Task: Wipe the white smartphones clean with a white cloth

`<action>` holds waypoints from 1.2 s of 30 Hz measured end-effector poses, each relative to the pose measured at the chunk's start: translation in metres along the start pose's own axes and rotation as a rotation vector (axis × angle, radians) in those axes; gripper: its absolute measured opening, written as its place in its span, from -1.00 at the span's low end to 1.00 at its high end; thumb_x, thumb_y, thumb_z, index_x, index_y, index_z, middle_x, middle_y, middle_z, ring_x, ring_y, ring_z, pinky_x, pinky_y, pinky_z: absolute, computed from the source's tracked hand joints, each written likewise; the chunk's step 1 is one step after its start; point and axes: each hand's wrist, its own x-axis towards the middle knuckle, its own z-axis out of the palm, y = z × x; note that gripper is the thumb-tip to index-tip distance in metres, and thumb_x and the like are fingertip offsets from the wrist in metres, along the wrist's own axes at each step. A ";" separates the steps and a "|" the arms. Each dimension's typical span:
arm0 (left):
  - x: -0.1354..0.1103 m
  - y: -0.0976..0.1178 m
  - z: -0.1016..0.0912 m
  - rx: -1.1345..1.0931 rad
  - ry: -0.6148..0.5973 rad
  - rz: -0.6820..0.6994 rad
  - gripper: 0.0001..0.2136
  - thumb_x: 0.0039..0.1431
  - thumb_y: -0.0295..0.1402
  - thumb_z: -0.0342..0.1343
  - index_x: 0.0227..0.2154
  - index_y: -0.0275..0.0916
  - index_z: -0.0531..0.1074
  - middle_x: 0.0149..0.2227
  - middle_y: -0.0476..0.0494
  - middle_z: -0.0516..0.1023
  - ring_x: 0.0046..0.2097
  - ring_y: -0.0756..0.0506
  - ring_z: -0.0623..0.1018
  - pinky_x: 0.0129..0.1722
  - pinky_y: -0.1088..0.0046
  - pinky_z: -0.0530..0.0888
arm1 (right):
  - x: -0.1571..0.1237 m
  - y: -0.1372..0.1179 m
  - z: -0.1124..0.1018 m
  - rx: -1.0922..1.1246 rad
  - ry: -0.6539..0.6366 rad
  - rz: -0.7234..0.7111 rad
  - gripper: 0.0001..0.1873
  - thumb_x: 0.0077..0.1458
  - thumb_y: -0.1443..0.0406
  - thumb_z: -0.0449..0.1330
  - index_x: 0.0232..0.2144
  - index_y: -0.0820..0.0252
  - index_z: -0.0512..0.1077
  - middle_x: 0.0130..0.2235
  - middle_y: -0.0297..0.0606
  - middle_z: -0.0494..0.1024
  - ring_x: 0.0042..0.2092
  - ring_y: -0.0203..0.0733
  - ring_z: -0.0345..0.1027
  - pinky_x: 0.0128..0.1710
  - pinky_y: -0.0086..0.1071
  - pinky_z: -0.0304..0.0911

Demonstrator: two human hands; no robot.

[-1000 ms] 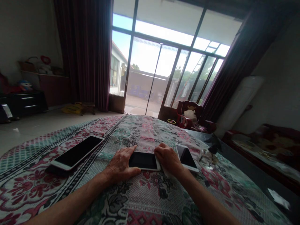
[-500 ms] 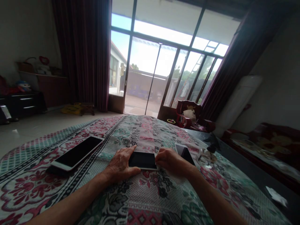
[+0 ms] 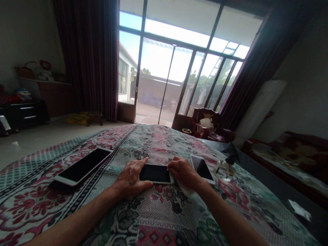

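Note:
A smartphone [image 3: 155, 173] with a dark screen and pale edge lies face up and sideways on the patterned cloth. My left hand [image 3: 132, 176] grips its left end, thumb along the near edge and fingers at the far edge. Over the phone's right end, my right hand [image 3: 183, 171] is closed with its fingertips on the glass. From beneath that hand hangs a thin white wipe [image 3: 188, 189], mostly hidden by the palm. Just right of it lies a second phone [image 3: 202, 168], and a larger white-framed phone [image 3: 83, 166] rests to the left, on something dark.
A clear glass container [image 3: 225, 170] with a dark top stands at the right. The flowered tablecloth [image 3: 164, 223] covers the table. A crumpled white tissue [image 3: 299, 210] lies on a dark surface at far right. Beyond are a red wooden chair [image 3: 206, 119] and glass doors [image 3: 164, 85].
My right hand has shifted slightly left and up along the phone's right end, and more of the white wipe shows below it. My left hand stays on the phone.

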 end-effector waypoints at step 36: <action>0.001 -0.005 0.004 0.003 0.008 0.002 -0.24 -0.11 -0.13 0.24 0.19 -0.27 0.22 0.17 -0.30 0.39 0.18 -0.28 0.35 0.19 0.18 0.27 | -0.019 -0.006 -0.002 0.126 -0.011 -0.009 -0.82 -0.05 0.46 0.17 -0.44 0.16 0.56 -0.34 -0.31 0.49 -0.33 -0.31 0.33 -0.28 -0.49 0.15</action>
